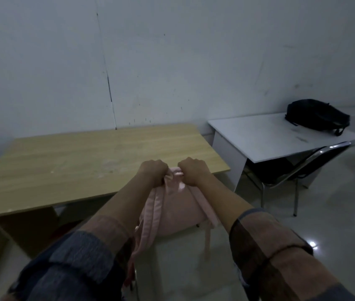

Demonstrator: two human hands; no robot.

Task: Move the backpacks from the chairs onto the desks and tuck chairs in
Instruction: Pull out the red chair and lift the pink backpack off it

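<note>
Readable text: none in this view.
Pink backpack [172, 210]: no label or brand legible (its surface is plain where it shows).
Black backpack [317, 115]: no lettering can be made out (dim and small in the picture).
Wooden desk [81, 164]: no writing or numbers on its top.
White desk [265, 135]: faint dark marks only, not readable as text.
Wall [172, 61]: scuffs and a crack line, no sign or notice.
</note>
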